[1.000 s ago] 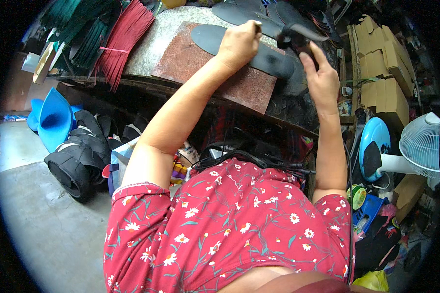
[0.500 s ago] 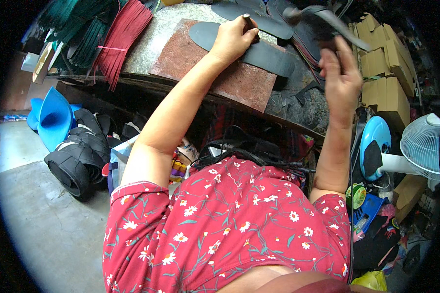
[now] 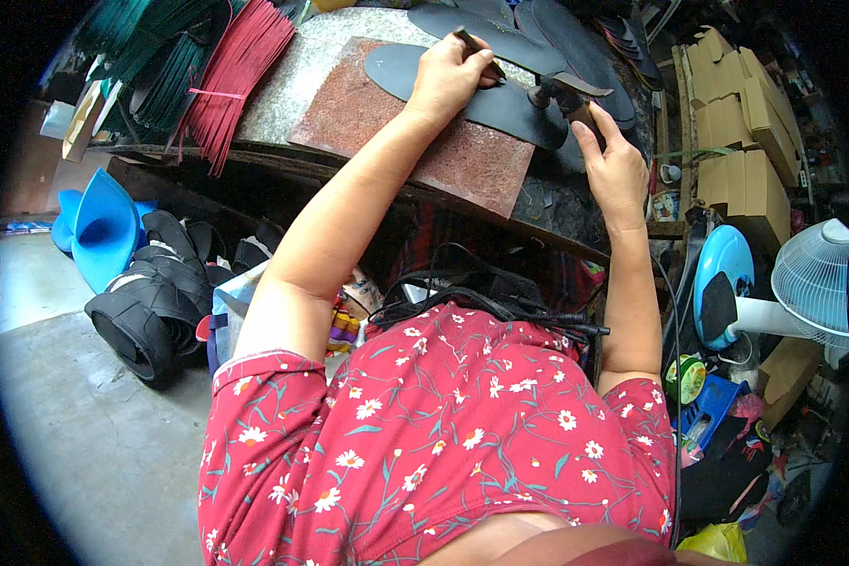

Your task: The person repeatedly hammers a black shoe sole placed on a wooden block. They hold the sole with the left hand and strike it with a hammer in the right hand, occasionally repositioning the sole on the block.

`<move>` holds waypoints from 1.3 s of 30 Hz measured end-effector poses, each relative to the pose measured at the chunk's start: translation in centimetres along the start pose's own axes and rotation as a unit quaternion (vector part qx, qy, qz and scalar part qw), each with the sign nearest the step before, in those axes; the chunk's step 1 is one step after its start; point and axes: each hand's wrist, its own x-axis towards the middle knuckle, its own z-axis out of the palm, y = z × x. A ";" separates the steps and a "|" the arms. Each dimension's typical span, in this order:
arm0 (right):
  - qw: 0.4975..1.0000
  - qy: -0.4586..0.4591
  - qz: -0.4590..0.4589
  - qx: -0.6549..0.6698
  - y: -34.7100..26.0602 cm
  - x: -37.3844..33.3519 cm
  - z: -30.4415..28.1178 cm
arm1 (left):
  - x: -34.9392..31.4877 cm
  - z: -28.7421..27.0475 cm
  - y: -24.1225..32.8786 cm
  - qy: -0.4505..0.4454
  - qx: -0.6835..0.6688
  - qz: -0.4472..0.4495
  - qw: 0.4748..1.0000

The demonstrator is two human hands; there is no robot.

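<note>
My left hand [image 3: 443, 83] is closed around a dark punch-like tool [image 3: 464, 40], tilted, its lower end toward a black shoe sole [image 3: 514, 108]. The sole lies flat on a reddish-brown slab [image 3: 344, 106] on the workbench, partly hidden by my left hand. In my right hand [image 3: 619, 174] is a hammer [image 3: 568, 99] with a dark head, low over the sole's right end. Whether the hammer touches the sole, I cannot tell. Behind the slab rest more black soles [image 3: 500, 45].
Bundles of red strips [image 3: 236, 75] and dark green strips [image 3: 165, 90] lie at the bench's left. Cardboard boxes [image 3: 740, 104] are stacked on the right, above a fan [image 3: 811, 283]. Rolled black material [image 3: 151, 302] sits on the floor at left, beside blue sheets [image 3: 99, 226].
My right hand has brought the hammer down and leftward, from blurred above the bench to low near the sole. The tool in my left hand now leans more; the sole stays put.
</note>
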 end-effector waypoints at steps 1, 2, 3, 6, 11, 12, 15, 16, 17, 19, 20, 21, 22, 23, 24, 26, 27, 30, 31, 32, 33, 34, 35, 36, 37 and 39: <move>1.000 0.004 -0.007 0.011 -0.4 0.1 -0.4 | 0.0 0.0 0.0 -0.019 0.032 0.001 0.999; 1.000 0.010 -0.014 0.021 -0.8 0.2 -0.9 | -0.1 0.0 0.0 -0.023 0.078 0.014 0.997; 0.997 0.028 -0.022 0.065 -1.3 0.3 -1.4 | -0.1 0.1 0.2 -0.023 0.130 0.061 0.989; 0.972 0.099 -0.090 0.191 -2.3 0.3 -4.3 | -0.3 0.0 1.1 -0.043 0.252 0.154 0.954; 0.951 0.138 -0.138 0.240 -3.1 0.3 -4.1 | -0.4 1.2 2.1 -0.091 0.381 0.310 0.866; 0.966 0.114 -0.115 0.204 -3.0 0.5 -3.5 | -0.6 1.5 2.0 -0.100 0.405 0.315 0.853; 0.993 0.056 -0.037 0.095 -1.5 0.8 -1.5 | -0.9 1.6 1.3 -0.007 0.363 0.242 0.900; 0.998 0.030 -0.032 0.051 -0.9 0.5 -1.0 | -0.7 1.4 1.1 0.018 0.321 0.221 0.921; 1.000 0.007 -0.022 0.004 -0.3 0.4 -0.8 | -0.5 1.2 0.8 0.041 0.271 0.175 0.946; 1.000 0.012 -0.009 -0.016 0.2 0.2 -0.1 | -0.2 0.9 0.4 0.025 -0.043 -0.039 0.998; 1.000 0.014 -0.012 -0.020 0.2 0.1 0.1 | -0.3 0.9 0.2 0.005 -0.026 -0.013 1.000; 0.999 0.025 -0.024 -0.021 0.1 0.0 0.1 | -0.3 0.8 0.1 -0.011 0.009 -0.003 1.000; 1.000 0.012 -0.021 -0.013 -0.2 0.0 -0.4 | -0.2 0.7 0.1 -0.021 0.050 0.007 0.998; 1.000 0.007 0.007 0.013 -0.6 0.0 -0.8 | -0.2 0.9 0.2 -0.036 0.090 0.019 0.995; 0.999 0.012 0.014 0.044 -1.1 0.2 -1.4 | -0.3 0.7 0.3 -0.034 0.169 0.074 0.982; 0.991 -0.020 0.080 0.101 -2.1 0.4 -3.2 | -0.4 0.8 0.8 -0.056 0.237 0.113 0.963; 0.985 0.080 -0.034 0.151 -2.6 0.5 -3.9 | -0.4 0.7 1.1 -0.069 0.276 0.128 0.950; 0.902 0.202 -0.130 0.359 -3.3 0.6 -5.2 | -0.7 1.4 1.7 -0.079 0.324 0.237 0.912; 0.906 0.181 -0.120 0.363 -3.1 0.3 -5.5 | -0.8 1.8 1.9 -0.086 0.348 0.263 0.896; 0.931 0.182 -0.138 0.283 -3.0 0.7 -4.9 | -1.0 2.2 1.9 -0.084 0.325 0.319 0.886; 0.961 0.134 -0.118 0.210 -2.8 0.6 -4.3 | -1.0 2.6 1.8 -0.089 0.348 0.324 0.875; 0.984 0.046 -0.058 0.163 -2.4 0.7 -3.5 | -1.2 2.7 1.7 -0.085 0.356 0.303 0.880; 0.978 0.028 0.010 0.208 -2.0 0.8 -2.9 | -1.4 2.8 1.5 -0.079 0.362 0.299 0.879; 0.979 0.038 0.034 0.197 -1.5 0.9 -2.3 | -1.3 2.8 1.4 -0.057 0.356 0.275 0.891; 0.990 0.088 0.012 0.110 -1.1 0.8 -1.8 | -1.2 2.5 1.3 -0.035 0.346 0.258 0.902; 0.997 0.019 0.033 0.071 -0.8 0.8 -0.7 | -0.9 2.0 1.0 -0.002 0.299 0.223 0.928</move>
